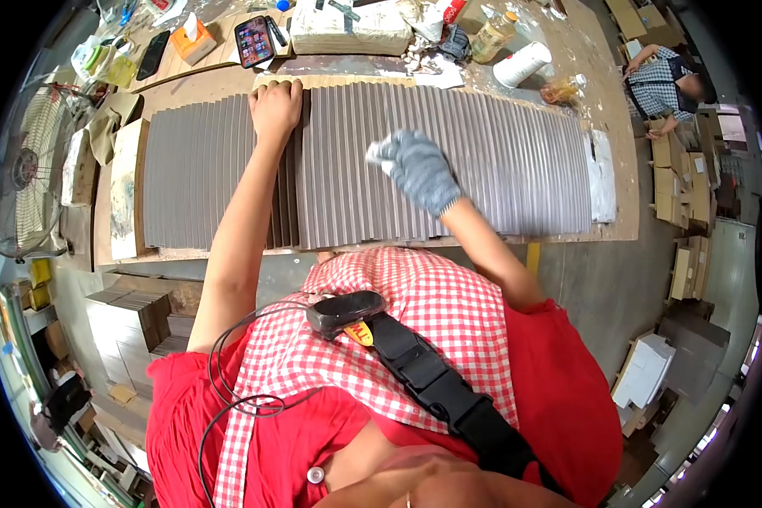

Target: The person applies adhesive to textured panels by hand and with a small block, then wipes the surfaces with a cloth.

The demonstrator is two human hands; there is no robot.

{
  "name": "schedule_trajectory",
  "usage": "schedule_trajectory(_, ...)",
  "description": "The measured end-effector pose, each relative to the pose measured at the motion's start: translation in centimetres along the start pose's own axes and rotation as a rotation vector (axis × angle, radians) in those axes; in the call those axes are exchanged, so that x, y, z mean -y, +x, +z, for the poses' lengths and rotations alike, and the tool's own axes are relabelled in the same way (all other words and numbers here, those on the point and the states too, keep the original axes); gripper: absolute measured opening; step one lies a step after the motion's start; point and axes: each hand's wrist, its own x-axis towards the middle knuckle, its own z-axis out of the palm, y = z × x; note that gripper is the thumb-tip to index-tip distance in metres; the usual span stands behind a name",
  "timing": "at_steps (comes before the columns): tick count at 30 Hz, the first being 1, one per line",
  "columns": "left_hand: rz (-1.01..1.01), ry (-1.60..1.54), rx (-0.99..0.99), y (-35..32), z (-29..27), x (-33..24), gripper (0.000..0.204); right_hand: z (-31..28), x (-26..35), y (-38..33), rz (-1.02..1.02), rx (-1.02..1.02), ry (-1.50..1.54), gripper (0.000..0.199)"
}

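Stretching along the near edge of the worktop (622, 190), the grey strips (343, 169) are lying between a wooden block (129, 190) at left and a white piece (601, 176) at right, with a narrow bare margin beyond. Bottles (493, 39) are crowding the far right. The left hand (277, 108) is bending its fingers over the strips' far edge; whether pinching, I cannot tell. The gloved right hand (419, 172) is showing folded fingers over the strips, near their middle.

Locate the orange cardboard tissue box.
Head view, upper left: the orange cardboard tissue box sits between the flat black phone and the lit-screen phone.
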Motion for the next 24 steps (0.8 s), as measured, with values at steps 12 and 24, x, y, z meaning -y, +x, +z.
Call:
schedule_trajectory(12,0.058,-0.026,-0.023,-0.5,2.6,-2.4,0.051,-1.1,1.8,-6.6,0.063,-0.081,-0.052,0.025)
schedule_trajectory(24,0.020,-0.048,0.047,-0.6,2.1,-2.4,0.053,-1.3,4.8,-13.6,0.079,0.167,0.032,0.029)
